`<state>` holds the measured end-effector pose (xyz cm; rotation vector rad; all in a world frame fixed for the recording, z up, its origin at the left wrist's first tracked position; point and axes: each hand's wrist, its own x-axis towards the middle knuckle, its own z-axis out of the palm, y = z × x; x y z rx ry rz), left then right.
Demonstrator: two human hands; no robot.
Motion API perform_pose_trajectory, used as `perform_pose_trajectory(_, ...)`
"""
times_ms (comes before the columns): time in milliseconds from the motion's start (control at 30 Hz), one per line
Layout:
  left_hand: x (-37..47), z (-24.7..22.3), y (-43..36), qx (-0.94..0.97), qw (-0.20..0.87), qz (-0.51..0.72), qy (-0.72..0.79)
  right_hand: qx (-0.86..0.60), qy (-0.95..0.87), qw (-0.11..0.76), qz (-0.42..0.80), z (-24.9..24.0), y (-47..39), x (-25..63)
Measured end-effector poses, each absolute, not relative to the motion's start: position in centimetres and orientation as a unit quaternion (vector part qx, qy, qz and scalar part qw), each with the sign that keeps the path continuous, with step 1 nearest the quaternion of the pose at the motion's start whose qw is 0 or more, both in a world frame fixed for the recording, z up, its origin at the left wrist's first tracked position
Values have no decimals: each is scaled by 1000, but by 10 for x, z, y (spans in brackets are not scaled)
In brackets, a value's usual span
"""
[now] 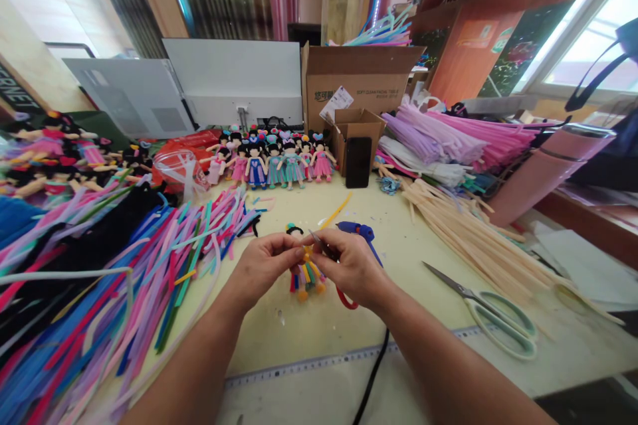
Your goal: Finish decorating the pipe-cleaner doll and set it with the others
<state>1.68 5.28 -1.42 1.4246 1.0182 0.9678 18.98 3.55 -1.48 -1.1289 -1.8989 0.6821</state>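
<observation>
A small pipe-cleaner doll (308, 275) with a striped, many-coloured skirt and orange feet shows between and behind my hands, its middle partly covered. My left hand (262, 269) is closed in a pinch at the doll's upper body; what lies between thumb and finger is too small to make out. Small scissors (347, 299) with a red handle are in my closed right hand (355, 269), their grey blades pointing up and left near my left fingertips. Just beyond my right hand lies a blue glue gun (356, 230). A yellow pipe cleaner (337, 210) lies behind the doll.
Loose coloured pipe cleaners (174, 252) cover the left side. Finished dolls (279, 159) stand at the back beside a phone (357, 163) and cardboard boxes (363, 80). Large scissors (486, 312), beige pipe cleaners (463, 239) and a pink flask (551, 172) are right. A black cable (373, 372) crosses a measuring tape (309, 364).
</observation>
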Motion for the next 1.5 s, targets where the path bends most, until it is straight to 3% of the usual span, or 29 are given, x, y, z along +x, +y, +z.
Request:
perform_pose_trajectory(533, 21, -20, 54, 508, 621, 433, 412, -468, -701, 442, 308, -18, 37, 190)
perform_pose_trajectory(933, 24, -17, 52, 538, 567, 454, 427, -467, -657, 459, 375, -23, 40, 189)
perform_pose_trajectory(1500, 26, -18, 51, 490, 608, 453, 431, -445, -679, 466, 352, -30, 43, 187)
